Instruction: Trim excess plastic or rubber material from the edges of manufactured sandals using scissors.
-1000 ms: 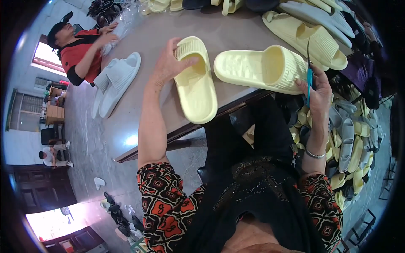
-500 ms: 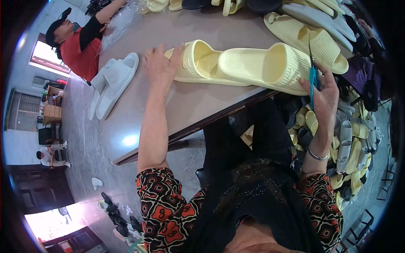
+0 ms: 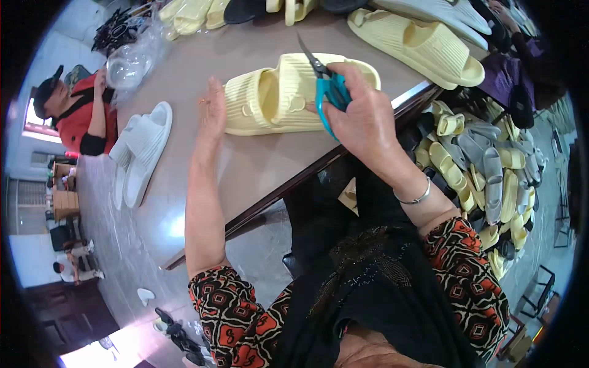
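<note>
Two pale yellow ribbed slippers lie nested on the table: the left slipper [image 3: 241, 98] is overlapped by the right slipper [image 3: 297, 76]. My left hand [image 3: 213, 115] is upright with its fingers stretched out, its palm side against the left end of the pair. In my right hand [image 3: 370, 119] is a pair of scissors [image 3: 336, 92] with teal handles, the dark blades pointing up and away over the right slipper. The right fingertips come close to that slipper's strap; whether they touch it is hard to tell.
White slippers [image 3: 144, 156] lie at the left of the table [image 3: 190, 80]. Another yellow slipper [image 3: 417, 46] is at the far right, near more footwear along the back. A heap of slippers [image 3: 491, 165] covers the floor at right. A person in red [image 3: 86, 110] stands across at left.
The yellow slippers have been pushed closer together, one sliding further into the other. My right hand has moved left with the scissors, over the pair. The left hand has shifted slightly left.
</note>
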Motion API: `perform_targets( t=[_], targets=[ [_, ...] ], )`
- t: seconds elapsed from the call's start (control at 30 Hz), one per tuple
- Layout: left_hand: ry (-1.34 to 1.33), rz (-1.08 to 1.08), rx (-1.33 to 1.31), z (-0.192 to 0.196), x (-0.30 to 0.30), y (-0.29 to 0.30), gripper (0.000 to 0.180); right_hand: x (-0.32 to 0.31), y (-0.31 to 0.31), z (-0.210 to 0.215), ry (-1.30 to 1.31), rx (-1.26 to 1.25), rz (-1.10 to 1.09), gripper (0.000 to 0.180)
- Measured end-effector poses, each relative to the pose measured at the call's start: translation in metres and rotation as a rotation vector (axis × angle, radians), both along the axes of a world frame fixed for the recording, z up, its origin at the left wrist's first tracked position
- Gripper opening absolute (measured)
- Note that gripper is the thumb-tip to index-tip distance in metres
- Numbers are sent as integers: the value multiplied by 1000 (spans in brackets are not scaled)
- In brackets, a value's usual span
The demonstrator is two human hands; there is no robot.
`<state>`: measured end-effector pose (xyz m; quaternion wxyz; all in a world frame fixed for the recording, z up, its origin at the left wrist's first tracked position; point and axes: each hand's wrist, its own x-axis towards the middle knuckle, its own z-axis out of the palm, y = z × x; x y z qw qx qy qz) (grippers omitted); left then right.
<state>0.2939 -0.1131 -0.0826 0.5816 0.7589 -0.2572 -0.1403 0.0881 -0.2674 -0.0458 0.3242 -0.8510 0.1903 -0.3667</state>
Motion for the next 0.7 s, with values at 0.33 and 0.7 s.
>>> perform_targets(
  t=[0.33,0.7],
  targets=[
    [-272,64,-25,-19,28,27,58,-1,-2,-10,-78,159,94,49],
    [-818,1042,455,31,65,113,64,-16,-78,5,-280,487,-57,50]
  ],
)
